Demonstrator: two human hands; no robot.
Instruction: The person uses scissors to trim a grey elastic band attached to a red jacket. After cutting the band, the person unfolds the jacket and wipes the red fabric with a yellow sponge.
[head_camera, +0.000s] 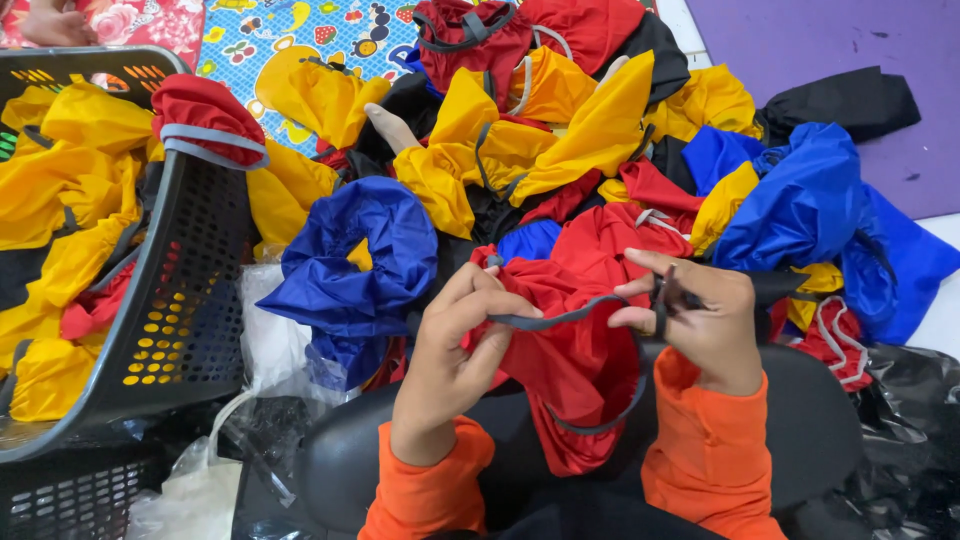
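A grey cord (560, 317) is pinched between the fingers of the left hand (450, 355) and right hand (700, 320) over a red bag (570, 360), hemmed in behind by piled bags (600, 150), a basket (190, 290) left of it.

Left of the hands, a dark perforated plastic basket (190, 290) holds yellow nylon fabric pieces (60, 180). Just beyond them, a crumpled blue nylon bag (350, 270) lies beside a mixed heap of yellow, red and blue nylon bags (600, 130). Farther right, a purple floor mat (800, 40); below left, clear plastic wrapping (270, 350).
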